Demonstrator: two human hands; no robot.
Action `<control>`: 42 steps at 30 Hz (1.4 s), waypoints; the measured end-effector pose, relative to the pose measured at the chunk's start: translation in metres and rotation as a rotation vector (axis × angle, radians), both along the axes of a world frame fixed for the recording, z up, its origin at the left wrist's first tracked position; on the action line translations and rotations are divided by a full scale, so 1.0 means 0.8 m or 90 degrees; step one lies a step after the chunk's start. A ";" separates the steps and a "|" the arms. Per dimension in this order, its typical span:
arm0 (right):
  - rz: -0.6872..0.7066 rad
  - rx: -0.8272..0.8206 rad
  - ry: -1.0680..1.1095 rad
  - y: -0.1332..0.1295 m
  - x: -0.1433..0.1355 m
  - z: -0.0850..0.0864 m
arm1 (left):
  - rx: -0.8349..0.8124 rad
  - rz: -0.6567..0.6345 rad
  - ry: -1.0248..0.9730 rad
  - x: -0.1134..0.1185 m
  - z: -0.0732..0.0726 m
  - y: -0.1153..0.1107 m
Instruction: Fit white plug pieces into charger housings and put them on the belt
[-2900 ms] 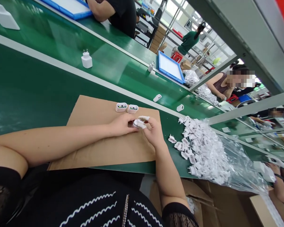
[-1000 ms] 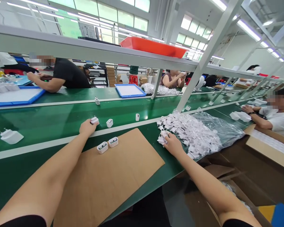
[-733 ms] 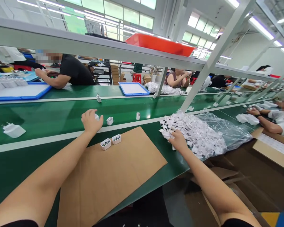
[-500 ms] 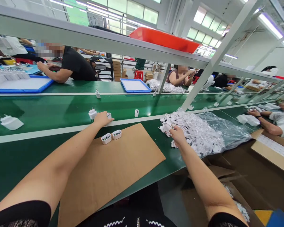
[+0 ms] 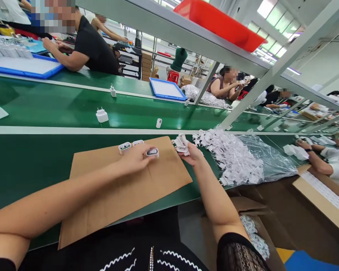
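My left hand [image 5: 141,156] is closed on a white charger housing [image 5: 153,152], its open end facing up, above the brown cardboard sheet [image 5: 130,192]. Just behind that hand, two more housings stand on the sheet: one open housing [image 5: 124,148] shows parts inside, and another housing [image 5: 138,143] is partly hidden by my fingers. At the sheet's right edge my right hand [image 5: 193,153] grips several small white plastic pieces [image 5: 182,144]. Beside it, to the right, spreads a large heap of similar white pieces [image 5: 234,158] on a clear plastic bag [image 5: 271,158].
Across the green belt [image 5: 59,109] stand a white plug charger [image 5: 102,115], a smaller charger [image 5: 113,90] and a white housing [image 5: 158,123]. A metal post [image 5: 243,94] rises behind the heap. Co-workers sit opposite and at right. An open carton [image 5: 322,192] stands lower right.
My left hand has brought a housing from the belt to above the cardboard. My right hand has moved left from the heap, carrying white pieces. The view has tilted.
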State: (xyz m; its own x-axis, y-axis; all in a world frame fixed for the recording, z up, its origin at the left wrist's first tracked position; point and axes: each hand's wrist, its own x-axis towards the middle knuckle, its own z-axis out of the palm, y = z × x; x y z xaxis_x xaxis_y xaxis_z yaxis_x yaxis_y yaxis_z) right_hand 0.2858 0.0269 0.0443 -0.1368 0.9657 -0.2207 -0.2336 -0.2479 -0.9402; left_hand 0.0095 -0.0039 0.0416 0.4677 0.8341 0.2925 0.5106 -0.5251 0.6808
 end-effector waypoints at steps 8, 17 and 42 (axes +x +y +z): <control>0.103 -0.114 0.153 0.012 -0.075 -0.023 | 0.010 0.036 -0.025 -0.002 -0.054 -0.038; 0.040 0.253 -0.198 -0.034 -0.101 -0.028 | -0.137 0.120 -0.308 0.004 -0.043 -0.037; 0.047 -0.055 0.139 0.003 -0.047 -0.008 | -0.582 0.075 -0.684 -0.004 0.002 -0.022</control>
State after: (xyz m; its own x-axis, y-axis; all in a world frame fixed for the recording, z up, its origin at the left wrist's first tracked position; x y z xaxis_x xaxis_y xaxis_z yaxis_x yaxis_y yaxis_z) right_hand 0.2480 0.0290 0.0381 -0.2593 0.9304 -0.2589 -0.4068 -0.3484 -0.8445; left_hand 0.0066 -0.0213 0.0430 0.2822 0.9382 -0.2006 -0.4568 0.3153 0.8318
